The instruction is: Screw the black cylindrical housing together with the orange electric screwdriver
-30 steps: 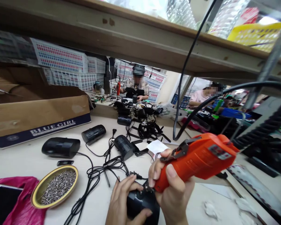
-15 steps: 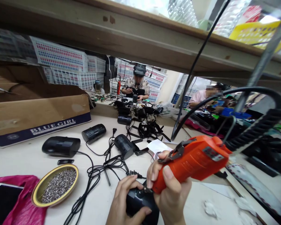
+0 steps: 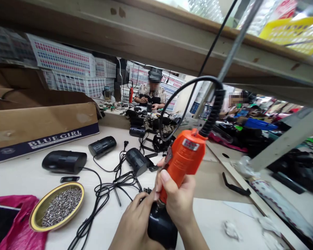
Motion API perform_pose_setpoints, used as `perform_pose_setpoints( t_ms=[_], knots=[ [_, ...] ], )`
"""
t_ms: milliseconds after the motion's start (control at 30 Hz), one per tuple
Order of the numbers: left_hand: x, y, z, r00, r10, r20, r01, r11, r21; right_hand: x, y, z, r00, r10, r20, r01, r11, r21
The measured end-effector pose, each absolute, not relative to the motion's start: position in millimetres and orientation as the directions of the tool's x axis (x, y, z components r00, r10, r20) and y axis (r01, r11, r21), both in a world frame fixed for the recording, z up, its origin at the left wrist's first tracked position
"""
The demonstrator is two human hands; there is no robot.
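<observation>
At the bottom centre, my right hand [image 3: 178,194] is wrapped round an orange electric screwdriver [image 3: 184,156], which now stands fairly upright. Its tip meets the top of a glossy black housing [image 3: 162,227]. My left hand [image 3: 138,222] holds that housing from the left side, its fingers curled close to the screwdriver tip. To the left is a yellow-rimmed bowl [image 3: 33,222] of small metal screws [image 3: 62,207]. Several black devices with cables, including one black unit [image 3: 137,161], lie on the table beyond my hands.
A cardboard box [image 3: 47,121] stands at the left, above a pink bag [image 3: 28,211]. A shelf beam [image 3: 146,38] crosses overhead. A black bracket [image 3: 236,185] lies at the right. Two people sit across the work area, one [image 3: 151,93] straight ahead.
My right hand has tilted the screwdriver from slanting right to nearly upright and moved it left. The housing has turned, and my left hand has shifted round it. The black bracket at right is now uncovered.
</observation>
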State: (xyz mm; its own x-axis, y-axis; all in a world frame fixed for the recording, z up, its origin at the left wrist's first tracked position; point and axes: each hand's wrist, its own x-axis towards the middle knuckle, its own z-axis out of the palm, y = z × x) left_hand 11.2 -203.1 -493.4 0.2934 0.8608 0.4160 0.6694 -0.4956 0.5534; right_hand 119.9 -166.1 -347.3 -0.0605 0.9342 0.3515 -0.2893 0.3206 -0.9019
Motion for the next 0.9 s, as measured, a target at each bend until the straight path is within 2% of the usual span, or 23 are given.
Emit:
perform_pose_setpoints(
  t_ms=[100, 267, 400, 500, 667, 767, 833, 900],
  knots=[
    [7, -196, -499, 0.325, 0.868, 0.376, 0.638, -0.495, 0.591, 119, -161, -345, -0.116, 0.934, 0.339, -0.253, 0.302, -0.919],
    [11, -198, -491, 0.276, 0.895, 0.352, 0.575, -0.447, 0.685, 114, -159, -343, -0.171, 0.941, 0.293, -0.245, 0.247, -0.937],
    [16, -200, -489, 0.273, 0.885, 0.377, 0.549, -0.465, 0.695, 113, -160, -345, -0.193, 0.958, 0.212, -0.236, 0.164, -0.958],
    [15, -198, -491, 0.284, 0.902, 0.326, 0.563, -0.432, 0.704, 114, -161, -348, -0.205, 0.961, 0.185, -0.19, 0.147, -0.971],
    [10, -191, -486, 0.341, 0.91, 0.235, 0.557, -0.397, 0.73, 118, -162, -355, -0.154, 0.958, 0.243, -0.197, 0.211, -0.957],
    [15, -195, -481, 0.291, 0.93, 0.224, 0.614, -0.361, 0.702, 117, -166, -359, -0.152, 0.95, 0.274, -0.184, 0.245, -0.952],
    [20, -199, -481, 0.227, 0.937, 0.267, 0.681, -0.349, 0.644, 115, -172, -360, -0.037, 0.96, 0.278, -0.218, 0.263, -0.94],
    [21, -203, -483, 0.15, 0.904, 0.4, 0.769, -0.361, 0.527, 117, -179, -360, 0.182, 0.948, 0.26, -0.299, 0.305, -0.904]
  ],
)
